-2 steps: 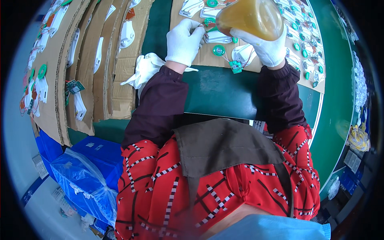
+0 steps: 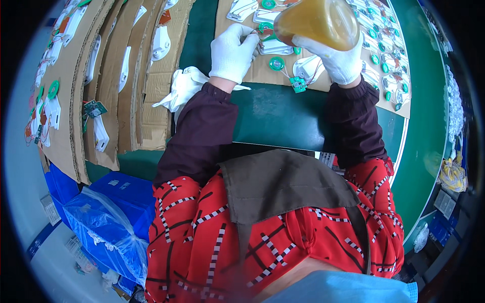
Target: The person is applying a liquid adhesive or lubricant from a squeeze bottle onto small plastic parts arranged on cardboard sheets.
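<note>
My right hand (image 2: 336, 59), in a white glove, is closed round a clear bottle (image 2: 323, 22) of amber liquid. The bottle is tilted over the cardboard sheet (image 2: 275, 77), and its far end is out of view. My gloved left hand (image 2: 232, 54) is pinched at thin wires beside a green round part (image 2: 265, 28). Just right of its fingers lies a white plastic housing (image 2: 275, 47). Nearer me, another green round part (image 2: 276, 63) and a small green circuit board (image 2: 298, 84) lie wired together by a white housing (image 2: 308, 69).
Rows of similar wired assemblies (image 2: 385, 65) cover the sheet's right side. At the left, overlapping cardboard sheets (image 2: 106, 108) carry more white housings. A crumpled white glove (image 2: 181, 90) lies by my left forearm on the green table (image 2: 275, 113). Blue boxes (image 2: 126, 189) stand at lower left.
The bottle in my right hand has shifted very slightly to the right. My left hand stays in place.
</note>
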Motion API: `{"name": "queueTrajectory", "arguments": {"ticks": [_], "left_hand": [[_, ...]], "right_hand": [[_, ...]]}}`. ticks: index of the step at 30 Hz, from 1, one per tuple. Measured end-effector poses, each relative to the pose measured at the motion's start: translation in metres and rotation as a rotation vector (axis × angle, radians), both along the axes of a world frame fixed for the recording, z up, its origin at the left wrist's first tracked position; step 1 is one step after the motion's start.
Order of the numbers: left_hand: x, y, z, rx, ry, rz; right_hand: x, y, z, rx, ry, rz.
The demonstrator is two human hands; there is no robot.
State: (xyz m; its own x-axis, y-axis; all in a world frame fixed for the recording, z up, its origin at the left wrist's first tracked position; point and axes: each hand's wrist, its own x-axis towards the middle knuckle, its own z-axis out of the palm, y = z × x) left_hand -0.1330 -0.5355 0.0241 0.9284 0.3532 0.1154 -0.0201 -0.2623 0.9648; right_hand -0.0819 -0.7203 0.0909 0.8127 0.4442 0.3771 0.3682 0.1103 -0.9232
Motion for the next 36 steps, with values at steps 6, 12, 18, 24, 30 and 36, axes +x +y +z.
{"name": "queueTrajectory", "arguments": {"ticks": [6,12,18,24,30,36], "left_hand": [[0.0,0.002,0.003,0.038,0.025,-0.008],[0.0,0.001,0.004,0.025,0.033,-0.012],[-0.001,-0.001,0.004,-0.004,0.008,0.006],[0.0,0.0,0.002,0.02,0.007,0.001],[0.0,0.001,0.002,0.017,-0.001,0.003],[0.002,-0.002,0.002,0.009,-0.005,-0.006]], "right_hand": [[-0.002,0.004,0.019,-0.058,0.155,-0.118],[-0.001,0.003,0.014,0.062,0.143,-0.056],[0.005,0.001,0.008,0.157,0.151,0.018],[0.006,0.002,0.004,0.223,0.172,-0.007],[0.009,0.0,0.0,0.137,0.152,-0.046],[0.029,0.006,-0.028,0.401,0.056,0.184]]}}
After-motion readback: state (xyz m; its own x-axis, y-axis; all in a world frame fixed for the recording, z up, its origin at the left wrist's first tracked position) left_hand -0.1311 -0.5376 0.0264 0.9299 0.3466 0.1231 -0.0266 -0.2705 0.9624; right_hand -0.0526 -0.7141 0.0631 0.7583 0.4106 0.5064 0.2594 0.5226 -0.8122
